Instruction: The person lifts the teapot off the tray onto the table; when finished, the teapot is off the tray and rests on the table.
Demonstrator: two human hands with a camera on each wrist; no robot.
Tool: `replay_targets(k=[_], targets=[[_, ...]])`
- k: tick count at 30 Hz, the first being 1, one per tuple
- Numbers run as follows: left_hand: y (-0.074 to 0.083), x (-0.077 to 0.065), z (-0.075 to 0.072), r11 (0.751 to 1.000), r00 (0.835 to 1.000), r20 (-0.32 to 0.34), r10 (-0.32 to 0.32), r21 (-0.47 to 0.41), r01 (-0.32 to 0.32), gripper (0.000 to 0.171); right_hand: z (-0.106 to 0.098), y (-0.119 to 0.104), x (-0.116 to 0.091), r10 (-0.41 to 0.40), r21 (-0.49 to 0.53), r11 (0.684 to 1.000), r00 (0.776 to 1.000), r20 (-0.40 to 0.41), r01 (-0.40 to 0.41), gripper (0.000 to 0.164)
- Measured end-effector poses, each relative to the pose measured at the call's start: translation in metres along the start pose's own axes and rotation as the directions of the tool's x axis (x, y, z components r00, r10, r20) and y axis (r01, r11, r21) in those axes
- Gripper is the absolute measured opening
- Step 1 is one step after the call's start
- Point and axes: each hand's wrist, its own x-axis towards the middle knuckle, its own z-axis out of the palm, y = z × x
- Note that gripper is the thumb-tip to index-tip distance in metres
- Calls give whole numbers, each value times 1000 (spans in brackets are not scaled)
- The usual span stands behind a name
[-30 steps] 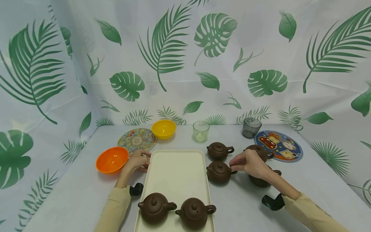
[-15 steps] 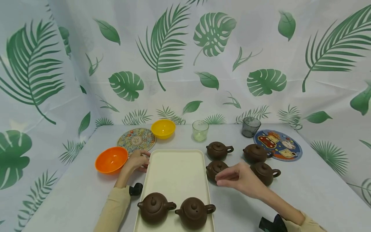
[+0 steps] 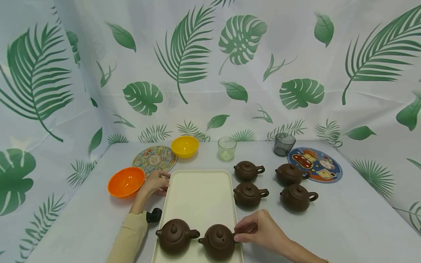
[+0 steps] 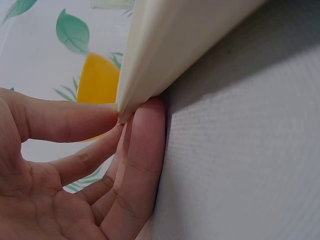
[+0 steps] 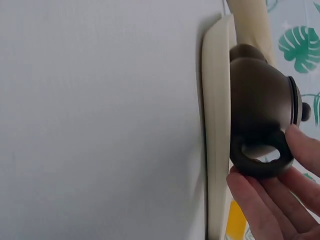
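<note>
My left hand (image 3: 156,182) pinches the left rim of a cream tray (image 3: 200,193); in the left wrist view its thumb (image 4: 75,120) lies on the rim and the fingers reach under it. Two dark brown teapots stand upright at the tray's near end. At the right one (image 3: 219,241), my right hand (image 3: 263,232) has thumb and fingers about the loop handle (image 5: 262,167). The left teapot (image 3: 174,235) is untouched. Just right of the tray stand two more teapots, a nearer one (image 3: 248,195) and a farther one (image 3: 246,171).
Farther right are two teapots, one nearer (image 3: 297,197) and one behind (image 3: 289,174). A blue round mat (image 3: 325,164), grey glass (image 3: 284,144), green glass (image 3: 227,148), yellow bowl (image 3: 185,147), patterned mat (image 3: 152,160) and orange bowl (image 3: 126,182) stand around the table.
My right hand has come away from the nearer teapot beside the tray, moving toward me to the right teapot on the tray. The left hand stays at the rim.
</note>
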Motion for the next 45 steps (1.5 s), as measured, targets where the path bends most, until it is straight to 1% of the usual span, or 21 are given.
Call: replay_targets(k=[3,9,13,19,21,23,26,28,30,34,36,39,43,45], targets=[[0,0,0,1000,1000,2,0,3,0,43,4,1,-1,-27,-14,1000,999,-22,27,15],[-1,0,0,1000,1000,11,4,3,-4,43,9,0,-2,-13,-18,1000,1000,-18,12,13],[-1,0,1,1000,1000,13,1,3,-1,43,10,-2,-4,-27,-27,999,999,-28,26,14],[-1,-1,1,1000,1000,11,0,-3,0,43,11,0,-4,-116,-58,992,991,-61,112,11],[-1,-2,2,1000,1000,14,3,-5,-3,43,9,1,-5,-124,-42,992,991,-56,122,11],[-1,-3,3,1000,1000,16,2,-9,-2,43,5,2,-6,-116,-8,993,992,-45,116,12],[-1,-4,4,1000,1000,20,0,-7,0,43,-4,3,-9,-93,55,994,995,-29,94,13],[-1,-4,4,1000,1000,22,-2,-5,3,44,-12,3,-11,-86,70,994,996,-28,87,14],[-1,-3,4,1000,1000,19,-2,-6,3,44,-21,1,-14,-74,65,995,997,-33,76,15],[-1,-3,2,1000,1000,20,4,-4,-4,43,-45,-2,-21,-74,27,997,996,-48,76,13],[0,-3,1,1000,1000,21,4,-2,-4,43,-58,-2,-28,-87,21,996,995,-54,88,12],[0,-2,1,1000,1000,23,2,0,-2,42,-73,0,-40,-101,17,995,993,-68,102,16],[0,-2,-1,1000,1000,25,9,-1,-9,43,-92,7,-60,-82,22,996,993,-82,84,22],[0,-1,-1,1000,1000,24,11,-2,-11,43,-101,12,-70,-56,30,998,995,-87,58,24]])
